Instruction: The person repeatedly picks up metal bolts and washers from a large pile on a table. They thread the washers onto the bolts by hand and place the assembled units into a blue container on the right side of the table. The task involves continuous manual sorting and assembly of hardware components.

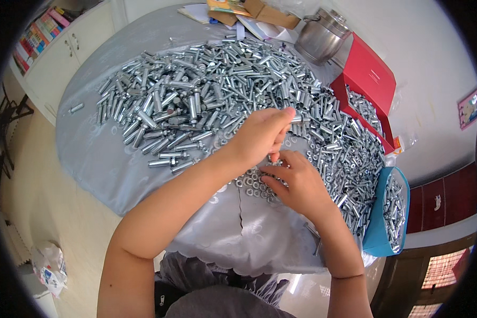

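My left hand point(262, 132) is closed in a fist above the middle of the table, thumb on top. A short silver bolt point(300, 120) sticks out to the right from beside the thumb; most of it is hidden by the fingers. Just below and to the right, my right hand point(301, 183) reaches down with thumb and fingers curved and apart. Its fingertips are at a patch of small nuts and washers point(254, 184) on the grey tablecloth. A big heap of silver expansion bolts and sleeves point(191, 90) spreads beyond both hands.
On the right stand a red box point(368, 79) and a blue container point(379, 228), both holding metal pieces. A steel pot point(323, 37) and papers point(238, 16) lie at the far edge. One sleeve point(77, 108) sits alone at far left. The tablecloth has a tear point(240, 212).
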Available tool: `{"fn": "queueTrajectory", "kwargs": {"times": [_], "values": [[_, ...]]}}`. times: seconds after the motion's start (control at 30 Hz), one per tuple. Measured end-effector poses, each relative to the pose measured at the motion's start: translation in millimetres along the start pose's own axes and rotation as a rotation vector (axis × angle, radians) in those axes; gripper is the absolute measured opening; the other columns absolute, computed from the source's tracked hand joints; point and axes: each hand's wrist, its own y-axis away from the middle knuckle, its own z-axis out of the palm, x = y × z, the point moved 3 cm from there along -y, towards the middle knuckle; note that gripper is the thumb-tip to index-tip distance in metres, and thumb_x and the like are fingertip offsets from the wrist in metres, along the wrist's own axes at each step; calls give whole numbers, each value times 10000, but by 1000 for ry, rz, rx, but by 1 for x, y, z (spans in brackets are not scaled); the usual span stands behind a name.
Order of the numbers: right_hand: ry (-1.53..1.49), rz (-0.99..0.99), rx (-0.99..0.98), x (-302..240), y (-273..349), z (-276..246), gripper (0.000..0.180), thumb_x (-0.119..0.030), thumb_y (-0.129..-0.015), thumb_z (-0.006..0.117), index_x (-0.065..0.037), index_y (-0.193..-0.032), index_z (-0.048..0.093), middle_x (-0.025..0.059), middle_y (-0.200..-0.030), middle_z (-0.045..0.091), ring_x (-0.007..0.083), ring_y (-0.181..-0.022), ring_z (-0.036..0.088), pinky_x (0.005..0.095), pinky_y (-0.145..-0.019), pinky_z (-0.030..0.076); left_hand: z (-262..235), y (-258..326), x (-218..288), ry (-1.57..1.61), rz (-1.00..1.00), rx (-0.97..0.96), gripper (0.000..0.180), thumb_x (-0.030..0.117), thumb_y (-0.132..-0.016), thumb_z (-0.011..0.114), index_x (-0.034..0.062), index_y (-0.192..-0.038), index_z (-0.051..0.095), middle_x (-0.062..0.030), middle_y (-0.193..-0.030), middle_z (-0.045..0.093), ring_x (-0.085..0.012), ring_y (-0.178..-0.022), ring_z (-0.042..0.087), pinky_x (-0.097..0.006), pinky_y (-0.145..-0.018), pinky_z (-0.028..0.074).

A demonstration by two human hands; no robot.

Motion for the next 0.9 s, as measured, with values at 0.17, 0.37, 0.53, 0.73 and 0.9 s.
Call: {"fn": "queueTrajectory", "kwargs": {"times": [0.17, 0.37, 0.53, 0.73, 0.9], "values": [[32, -16, 10, 6, 1, 6, 124, -147, -712, 663, -56, -793, 639, 47, -843, 561, 233, -768, 550, 346, -692, 447, -1, -1, -4, 19, 1, 0, 408, 377, -902, 441, 118, -600, 353, 48, -509, 305, -66, -426, 310, -260, -441, 386], [-19, -56, 122, 10, 2, 1, 98, -76, -743, 628, -16, -815, 600, 73, -806, 590, 250, -715, 567, 339, -646, 450, 2, 1, -3, -26, 4, 2, 397, 375, -900, 444, 113, -608, 382, 51, -511, 318, -61, -421, 311, -258, -441, 397], [-515, 193, 581, 19, 30, -20, 72, 35, -849, 505, 40, -901, 554, 111, -818, 575, 132, -660, 572, 232, -603, 463, 5, 1, -10, -196, -71, -78, 393, 378, -908, 441, 94, -636, 420, 48, -516, 354, -60, -422, 357, -249, -434, 399], [-676, 194, 654, 23, 49, -13, 85, -2, -879, 493, 51, -924, 541, 85, -802, 552, 111, -637, 542, 210, -579, 444, 22, 14, -12, -365, -216, -284, 387, 395, -906, 458, 73, -691, 469, 39, -539, 402, -64, -426, 414, -225, -425, 389], [-830, 318, 669, 29, 49, -14, 111, -53, -891, 501, 37, -935, 549, 56, -792, 556, 93, -655, 532, 193, -594, 429, 24, 13, -12, -233, -272, -311, 350, 370, -905, 476, 72, -722, 476, 63, -558, 326, -40, -456, 315, -223, -431, 381]]}}
